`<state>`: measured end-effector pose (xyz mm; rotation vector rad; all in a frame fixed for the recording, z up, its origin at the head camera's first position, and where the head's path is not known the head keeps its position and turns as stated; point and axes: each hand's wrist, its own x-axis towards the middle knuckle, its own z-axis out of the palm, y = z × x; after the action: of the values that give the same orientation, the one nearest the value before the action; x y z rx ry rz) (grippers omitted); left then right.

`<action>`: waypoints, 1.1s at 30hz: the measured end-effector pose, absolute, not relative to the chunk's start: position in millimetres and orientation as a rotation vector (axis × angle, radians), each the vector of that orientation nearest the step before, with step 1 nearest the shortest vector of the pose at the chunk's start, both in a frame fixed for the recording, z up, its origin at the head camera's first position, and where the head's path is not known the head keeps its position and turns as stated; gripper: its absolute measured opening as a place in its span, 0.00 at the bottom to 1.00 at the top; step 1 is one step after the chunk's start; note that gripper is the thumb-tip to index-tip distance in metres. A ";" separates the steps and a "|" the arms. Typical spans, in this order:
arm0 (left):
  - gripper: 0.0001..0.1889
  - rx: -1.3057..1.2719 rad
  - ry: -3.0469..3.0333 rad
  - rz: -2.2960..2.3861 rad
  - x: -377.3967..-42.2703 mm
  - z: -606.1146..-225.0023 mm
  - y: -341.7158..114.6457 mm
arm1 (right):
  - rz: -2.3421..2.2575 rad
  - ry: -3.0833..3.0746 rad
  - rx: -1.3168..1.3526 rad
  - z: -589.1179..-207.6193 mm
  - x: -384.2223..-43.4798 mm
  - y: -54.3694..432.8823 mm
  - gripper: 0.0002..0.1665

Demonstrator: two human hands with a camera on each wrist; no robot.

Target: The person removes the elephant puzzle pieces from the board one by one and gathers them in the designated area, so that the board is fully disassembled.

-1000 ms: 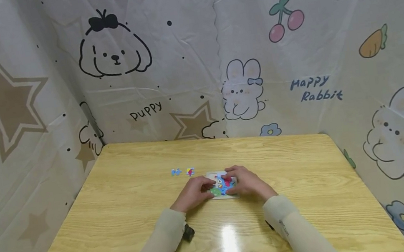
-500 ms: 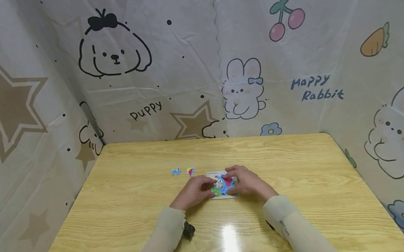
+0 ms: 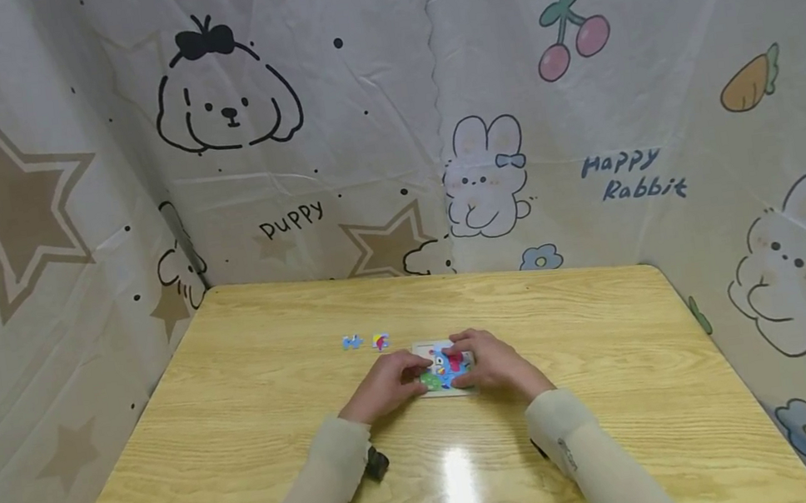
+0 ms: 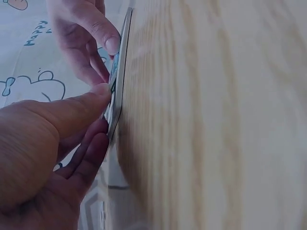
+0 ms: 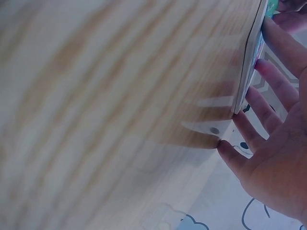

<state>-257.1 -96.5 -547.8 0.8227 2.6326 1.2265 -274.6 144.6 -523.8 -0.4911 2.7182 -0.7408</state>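
Frame centre: left hand [image 3: 387, 385] and right hand [image 3: 490, 365], fingers pressed flat on the jigsaw puzzle board [image 3: 444, 370]; two loose puzzle pieces [image 3: 365, 342] lie on the worktop [image 3: 256, 404] beyond.

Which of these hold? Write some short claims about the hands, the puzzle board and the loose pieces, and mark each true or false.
1. Both hands rest on the puzzle board. True: left hand and right hand flank it.
2. Two loose pieces lie on the table beyond the left hand. True.
3. The board is lifted high above the table. False: it lies flat on the wood.
4. The right hand holds a cup. False: its fingers press on the board's edge.
5. The loose pieces lie right of the board. False: they lie to its left.
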 end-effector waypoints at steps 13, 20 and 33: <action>0.19 0.795 2.544 1.259 -260.7 -545.6 -97.3 | -0.725 2.720 -0.506 -523.6 -276.0 146.2 0.33; 0.20 0.812 2.573 1.187 -260.8 -544.5 -97.4 | -0.762 2.707 -0.492 -522.9 -275.4 145.0 0.32; 0.20 0.825 2.604 1.164 -259.9 -543.2 -96.4 | -0.687 2.863 -0.482 -527.0 -277.4 134.7 0.24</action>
<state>-259.9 -96.4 -543.2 0.8248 2.6037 1.1641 -277.4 134.7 -527.0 -0.4815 2.8629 -0.6869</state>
